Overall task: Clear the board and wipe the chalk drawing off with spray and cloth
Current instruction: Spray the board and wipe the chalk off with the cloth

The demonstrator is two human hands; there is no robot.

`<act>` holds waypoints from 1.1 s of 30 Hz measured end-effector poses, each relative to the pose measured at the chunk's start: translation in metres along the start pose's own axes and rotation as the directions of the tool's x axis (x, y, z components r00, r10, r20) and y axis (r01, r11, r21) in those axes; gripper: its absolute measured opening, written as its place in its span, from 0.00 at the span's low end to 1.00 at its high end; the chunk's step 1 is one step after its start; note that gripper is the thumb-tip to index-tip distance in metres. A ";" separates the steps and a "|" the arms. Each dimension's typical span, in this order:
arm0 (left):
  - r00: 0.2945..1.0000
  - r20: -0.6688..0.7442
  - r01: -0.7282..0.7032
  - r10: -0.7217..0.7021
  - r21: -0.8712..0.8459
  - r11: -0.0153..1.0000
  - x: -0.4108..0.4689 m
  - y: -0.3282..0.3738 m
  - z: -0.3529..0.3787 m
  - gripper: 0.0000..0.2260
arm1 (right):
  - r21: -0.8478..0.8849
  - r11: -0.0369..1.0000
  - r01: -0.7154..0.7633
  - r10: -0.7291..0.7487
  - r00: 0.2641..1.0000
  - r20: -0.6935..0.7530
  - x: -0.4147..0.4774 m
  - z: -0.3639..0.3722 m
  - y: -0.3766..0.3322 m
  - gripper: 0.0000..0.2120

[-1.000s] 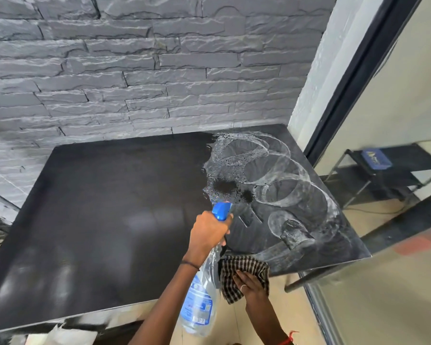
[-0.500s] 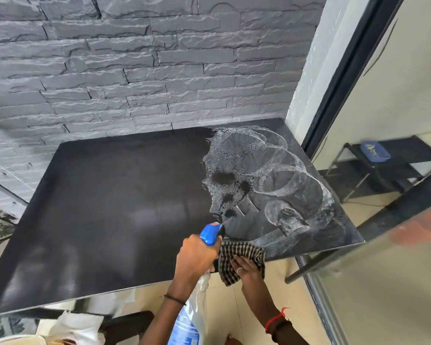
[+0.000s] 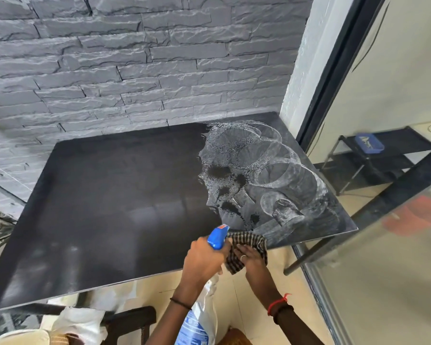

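A large black board [image 3: 115,195] lies flat in front of me. White chalk rings and a cup-like chalk drawing [image 3: 266,175] cover its right part, speckled with dark wet spray spots. My left hand [image 3: 204,260] grips a clear spray bottle [image 3: 197,327] with a blue trigger head [image 3: 218,236], whose nozzle points at the drawing from the board's near edge. My right hand [image 3: 249,257] presses a brown checked cloth [image 3: 249,247] flat on the near edge, just right of the spray head.
A grey stone-brick wall [image 3: 135,70] rises behind the board. A glass pane with a black frame [image 3: 334,70] stands at the right, with a black rack and a blue tray [image 3: 368,143] behind it. A dark wooden chair [image 3: 127,322] and white bags sit under the near edge.
My left hand pulled the spray bottle back toward the near edge, leaving more wet spots low on the drawing. My right hand and the cloth shifted up onto the board's edge.
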State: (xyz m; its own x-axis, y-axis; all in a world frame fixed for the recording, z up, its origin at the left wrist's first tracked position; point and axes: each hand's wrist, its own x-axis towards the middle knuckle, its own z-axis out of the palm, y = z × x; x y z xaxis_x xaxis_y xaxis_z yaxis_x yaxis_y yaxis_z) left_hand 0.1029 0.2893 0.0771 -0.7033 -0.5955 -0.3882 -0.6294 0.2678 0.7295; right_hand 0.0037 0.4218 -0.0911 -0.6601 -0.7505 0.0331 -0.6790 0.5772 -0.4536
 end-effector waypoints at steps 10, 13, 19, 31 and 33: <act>0.980 -0.176 0.061 -0.088 -0.151 0.987 0.012 -0.024 -0.045 0.21 | 0.012 0.988 -0.155 0.152 0.980 0.129 0.085 -0.046 0.024 0.31; 0.977 -0.190 0.067 -0.100 -0.175 0.982 0.016 -0.027 -0.050 0.20 | 0.052 0.993 -0.107 0.098 0.984 0.152 0.097 -0.031 -0.012 0.23; 0.966 -0.229 0.066 -0.118 -0.222 0.973 0.028 -0.019 -0.057 0.18 | 0.082 0.982 0.173 -0.184 0.970 0.157 0.041 -0.008 -0.029 0.32; 0.942 -0.287 0.088 -0.171 -0.281 0.956 0.050 -0.017 -0.069 0.17 | 0.008 0.998 -0.064 0.061 0.980 0.191 0.108 -0.065 0.061 0.29; 0.937 -0.297 0.092 -0.182 -0.293 0.952 0.051 -0.017 -0.070 0.17 | 0.048 0.998 -0.043 0.034 0.984 0.177 0.130 -0.060 0.038 0.31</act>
State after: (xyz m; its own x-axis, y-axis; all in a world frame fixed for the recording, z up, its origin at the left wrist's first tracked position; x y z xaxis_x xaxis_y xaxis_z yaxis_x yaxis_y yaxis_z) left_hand 0.1011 0.2016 0.0844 -0.4467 -0.8320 -0.3291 -0.5670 -0.0214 0.8235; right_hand -0.1268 0.3655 -0.0509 -0.6155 -0.7756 -0.1400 -0.6340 0.5928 -0.4966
